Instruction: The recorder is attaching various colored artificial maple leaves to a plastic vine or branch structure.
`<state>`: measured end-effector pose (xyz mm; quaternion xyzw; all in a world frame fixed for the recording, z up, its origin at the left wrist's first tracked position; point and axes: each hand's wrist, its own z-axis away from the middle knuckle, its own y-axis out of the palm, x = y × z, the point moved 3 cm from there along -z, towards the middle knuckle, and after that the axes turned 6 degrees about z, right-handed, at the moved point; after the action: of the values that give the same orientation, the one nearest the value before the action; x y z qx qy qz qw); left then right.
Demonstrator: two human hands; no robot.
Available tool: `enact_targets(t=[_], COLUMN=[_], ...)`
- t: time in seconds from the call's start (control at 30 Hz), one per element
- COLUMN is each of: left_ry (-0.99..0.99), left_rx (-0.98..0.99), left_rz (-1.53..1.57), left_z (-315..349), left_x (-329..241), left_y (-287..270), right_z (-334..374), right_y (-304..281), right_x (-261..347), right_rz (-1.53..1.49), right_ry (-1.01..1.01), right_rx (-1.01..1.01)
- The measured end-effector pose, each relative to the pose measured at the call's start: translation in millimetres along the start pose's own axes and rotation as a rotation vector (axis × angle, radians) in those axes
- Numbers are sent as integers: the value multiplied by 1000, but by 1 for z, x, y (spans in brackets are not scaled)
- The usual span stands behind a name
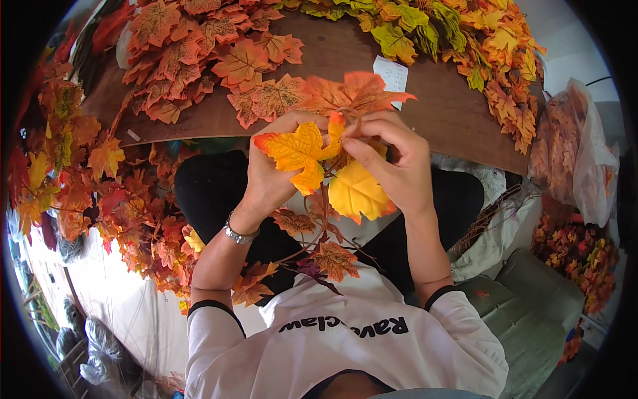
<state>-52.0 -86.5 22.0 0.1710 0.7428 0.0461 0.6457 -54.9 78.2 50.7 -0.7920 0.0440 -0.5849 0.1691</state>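
In front of my lap I hold up a brown-stemmed artificial maple leaf garland (325, 207) with both hands. My left hand (271, 176) is closed around its upper part, its fingertips hidden behind a yellow leaf with orange tips (292, 151). Thumb and fingers of my right hand (400, 158) pinch the stem just below an orange leaf (365, 94). A second yellow leaf (359, 193) hangs beneath my right thumb. Lower down, smaller rust-orange leaves (335, 261) dangle over my shirt.
Ahead is a brown table (199, 130) bearing piles of orange leaves (183, 63) and yellow-green leaves (415, 30). Finished-looking garlands (143, 206) hang at the left. To the right are a clear bag of leaves (565, 153) and a grey-green cushioned seat (531, 312).
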Motion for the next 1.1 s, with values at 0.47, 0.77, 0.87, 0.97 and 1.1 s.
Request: enact_targets(t=[0.47,0.77,0.87,0.97,1.1], left_ry=[-47,-604,-628,-662,-811], left_rx=[80,166,290,215,345], left_rz=[-39,289,42,301,-104], left_z=[0,28,50,84,150], left_x=[-8,-23,-33,-57,-39], left_y=[-14,-36,-73,-77,-96], right_z=[-7,-5,-1,11,27], right_y=[-48,-50,-26,4,52], right_x=[-2,22,26,15,16], right_rz=[-513,-149,-210,-192,-62], right_ry=[487,492,474,387,-158], right_rx=[372,594,750,939,1006])
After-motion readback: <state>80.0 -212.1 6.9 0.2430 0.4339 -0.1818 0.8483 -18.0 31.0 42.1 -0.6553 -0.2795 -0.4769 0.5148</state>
